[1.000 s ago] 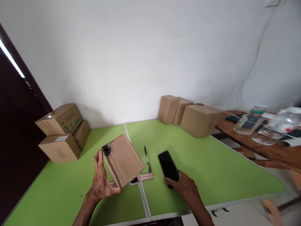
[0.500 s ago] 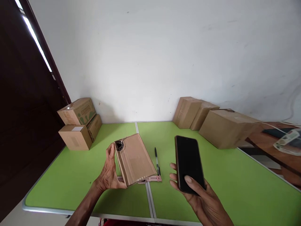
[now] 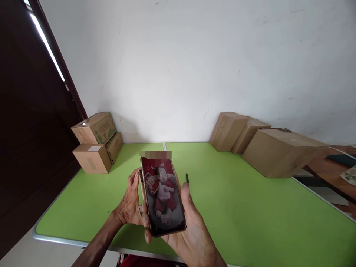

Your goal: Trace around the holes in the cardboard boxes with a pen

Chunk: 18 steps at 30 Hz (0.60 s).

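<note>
My right hand grips a smartphone whose lit screen shows the time and a picture. The phone is tilted and held directly in front of a small flat cardboard box, covering most of it. At the box's left edge, my left hand is closed around it, thumb low and fingers high. Part of a pink strap peeks out beside the left thumb. A black pen lies on the table just beyond my right thumb, its lower part hidden.
Cardboard boxes are stacked at the left back of the green table. More boxes stand at the right back against the white wall. A brown wooden surface is beyond the table's right edge.
My right hand has brought the phone leftward, over the front of the cardboard box. Its screen was dark and is now lit. My left hand still holds the box.
</note>
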Motion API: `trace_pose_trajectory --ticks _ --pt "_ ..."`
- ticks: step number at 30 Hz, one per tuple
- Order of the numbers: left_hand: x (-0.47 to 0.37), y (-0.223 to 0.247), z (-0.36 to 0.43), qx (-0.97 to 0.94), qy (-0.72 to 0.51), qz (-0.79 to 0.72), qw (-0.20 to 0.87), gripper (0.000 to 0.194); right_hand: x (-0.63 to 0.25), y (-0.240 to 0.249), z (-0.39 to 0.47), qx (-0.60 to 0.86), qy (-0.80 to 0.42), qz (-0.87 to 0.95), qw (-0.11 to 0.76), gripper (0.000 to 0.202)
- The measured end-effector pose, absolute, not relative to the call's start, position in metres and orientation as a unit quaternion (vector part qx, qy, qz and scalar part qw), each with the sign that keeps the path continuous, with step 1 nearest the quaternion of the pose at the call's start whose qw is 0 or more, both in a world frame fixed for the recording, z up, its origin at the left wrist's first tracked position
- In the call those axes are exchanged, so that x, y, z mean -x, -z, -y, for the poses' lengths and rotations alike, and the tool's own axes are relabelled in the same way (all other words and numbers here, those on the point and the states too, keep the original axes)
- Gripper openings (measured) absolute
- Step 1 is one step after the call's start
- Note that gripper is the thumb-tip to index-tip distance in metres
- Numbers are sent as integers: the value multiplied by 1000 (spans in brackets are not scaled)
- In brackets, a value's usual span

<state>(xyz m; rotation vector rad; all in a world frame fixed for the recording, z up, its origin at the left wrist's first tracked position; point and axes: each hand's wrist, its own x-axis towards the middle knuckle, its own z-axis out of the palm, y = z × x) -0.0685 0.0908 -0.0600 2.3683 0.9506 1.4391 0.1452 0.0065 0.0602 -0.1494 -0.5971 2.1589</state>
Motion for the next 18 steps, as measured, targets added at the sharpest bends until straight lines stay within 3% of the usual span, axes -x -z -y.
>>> trace_pose_trajectory --ticks 3,7,12,18 --pt "66 57 -87 -826 -474 -300 58 146 -143 -62 -6 73 -871 220 433 66" --pt "68 57 -84 -845 -448 -288 48 148 -141 -59 -3 87 -867 209 444 64" --pt "69 53 -84 -842 -461 -268 78 165 -140 -43 -5 95 -876 200 428 64" --pt "69 53 -84 -850 -457 -253 61 172 -143 -44 -5 119 -865 220 435 67"
